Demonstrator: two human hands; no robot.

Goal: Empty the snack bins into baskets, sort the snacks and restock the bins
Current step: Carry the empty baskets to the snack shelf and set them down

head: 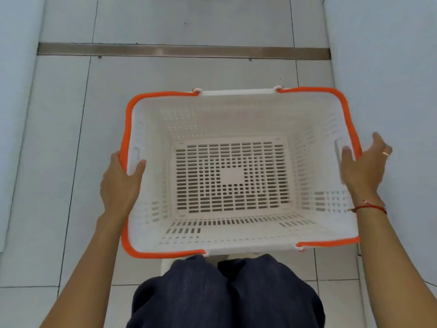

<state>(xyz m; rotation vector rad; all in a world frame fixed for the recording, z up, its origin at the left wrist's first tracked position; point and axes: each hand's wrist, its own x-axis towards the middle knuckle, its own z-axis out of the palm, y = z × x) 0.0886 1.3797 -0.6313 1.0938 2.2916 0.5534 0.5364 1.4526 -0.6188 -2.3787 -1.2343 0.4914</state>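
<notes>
A white slotted plastic basket [151, 119] with orange handles folded along its rim fills the middle of the head view, seen from above. Nothing lies inside it. My left hand [119, 185] grips its left rim, thumb inside the wall and fingers outside. My right hand [365, 171] holds the right rim, thumb inside, with the other fingers spread loosely on the outside. No snacks or bins are in view.
Pale grey floor tiles lie below, crossed by a metal strip [184, 50] at the top. Light walls or cabinet sides [383, 67] close in on both sides. My legs in dark trousers [227, 294] are under the basket's near edge.
</notes>
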